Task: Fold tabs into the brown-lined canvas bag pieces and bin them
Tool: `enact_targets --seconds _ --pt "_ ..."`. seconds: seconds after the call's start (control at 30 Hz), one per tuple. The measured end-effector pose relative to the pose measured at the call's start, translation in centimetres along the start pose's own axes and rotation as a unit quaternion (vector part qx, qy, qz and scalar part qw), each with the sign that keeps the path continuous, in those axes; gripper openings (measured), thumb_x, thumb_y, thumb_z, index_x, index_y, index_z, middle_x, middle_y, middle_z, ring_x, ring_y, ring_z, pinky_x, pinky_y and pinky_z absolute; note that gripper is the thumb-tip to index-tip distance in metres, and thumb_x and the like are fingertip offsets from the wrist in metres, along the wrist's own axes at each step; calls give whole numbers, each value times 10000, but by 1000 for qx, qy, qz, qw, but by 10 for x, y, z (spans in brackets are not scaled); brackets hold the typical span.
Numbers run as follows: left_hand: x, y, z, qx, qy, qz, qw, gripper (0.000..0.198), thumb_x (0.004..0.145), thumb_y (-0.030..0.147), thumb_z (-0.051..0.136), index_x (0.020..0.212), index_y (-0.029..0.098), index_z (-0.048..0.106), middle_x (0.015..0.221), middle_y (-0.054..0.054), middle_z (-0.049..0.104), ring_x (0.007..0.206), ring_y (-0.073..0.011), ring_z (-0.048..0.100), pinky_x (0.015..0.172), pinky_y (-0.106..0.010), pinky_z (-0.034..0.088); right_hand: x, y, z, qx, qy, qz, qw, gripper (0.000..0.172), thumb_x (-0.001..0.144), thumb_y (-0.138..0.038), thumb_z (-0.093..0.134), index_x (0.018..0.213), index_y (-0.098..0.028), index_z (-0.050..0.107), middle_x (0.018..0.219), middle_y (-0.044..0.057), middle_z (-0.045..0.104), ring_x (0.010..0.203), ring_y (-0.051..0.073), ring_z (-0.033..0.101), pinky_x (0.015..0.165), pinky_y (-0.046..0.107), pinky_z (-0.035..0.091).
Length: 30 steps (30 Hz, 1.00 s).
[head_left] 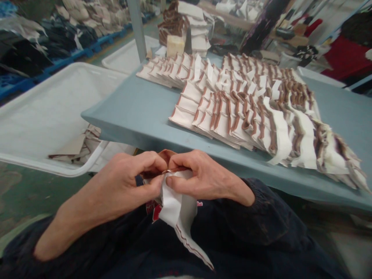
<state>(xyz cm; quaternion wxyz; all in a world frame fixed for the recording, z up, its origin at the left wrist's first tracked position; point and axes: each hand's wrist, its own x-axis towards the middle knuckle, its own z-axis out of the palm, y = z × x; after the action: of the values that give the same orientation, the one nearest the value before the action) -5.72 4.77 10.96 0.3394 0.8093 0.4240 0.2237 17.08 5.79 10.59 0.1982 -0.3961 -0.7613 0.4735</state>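
Observation:
Between my hands, close to my body, is a white fabric piece (183, 209) with brown edging, its lower end hanging down in a strip with a dark seam line. My left hand (130, 178) pinches its upper edge, thumb and forefinger closed. Right beside it my right hand (200, 174) pinches the same edge, the fingertips of both hands almost meeting. A brown part of the piece shows behind the fingers. Just beyond the hands, on a blue-grey table (130, 112), lie rows of similar pale, brown-edged fabric pieces (221, 116), with loose white strips (280, 131) over some.
A large white bin (58, 93) stands left of the table with several beige pieces (75, 147) inside. Stacked brown and white bundles (192, 23) are at the back. Blue pallets (95, 44) carry heaps of cloth at far left. A grey post (137, 29) rises behind the table.

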Motion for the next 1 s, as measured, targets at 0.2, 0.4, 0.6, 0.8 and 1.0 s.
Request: enact_targets --seconds 0.2,0.4,0.6,0.8,1.0 --pt "-2 -7 3 61 -20 13 998 168 963 231 572 929 235 736 777 42 804 653 -143 719 638 -273 420 0 4 5 -12 8 -1 1000 223 863 -261 616 704 -236 461 673 -70 407 665 118 383 665 288 285" --pt "-3 -10 16 180 -15 35 983 182 959 204 462 897 245 628 781 -27 766 707 -226 735 665 -350 403 2 11 9 -24 10 12 1000 208 873 -252 645 721 -227 505 685 -77 426 676 116 382 683 284 307" --pt "-5 -13 24 211 8 54 976 255 977 174 399 852 232 614 760 -56 733 701 -241 729 664 -360 431 2 21 11 -68 17 3 998 126 887 -224 674 791 -216 592 700 -78 500 669 113 407 688 280 312" --pt "-2 -18 9 -34 -32 -18 999 139 954 290 618 946 235 745 799 29 799 686 -152 718 646 -229 506 -5 25 0 -8 -18 -32 999 246 959 -373 687 801 -216 583 690 -67 501 652 115 442 641 267 300" --pt "-3 -14 4 -98 -70 -33 992 167 995 318 666 983 240 814 806 31 794 685 -140 697 639 -199 525 -10 21 -6 19 -40 -20 999 269 953 -389 680 783 -217 562 683 -67 501 623 106 413 620 266 289"
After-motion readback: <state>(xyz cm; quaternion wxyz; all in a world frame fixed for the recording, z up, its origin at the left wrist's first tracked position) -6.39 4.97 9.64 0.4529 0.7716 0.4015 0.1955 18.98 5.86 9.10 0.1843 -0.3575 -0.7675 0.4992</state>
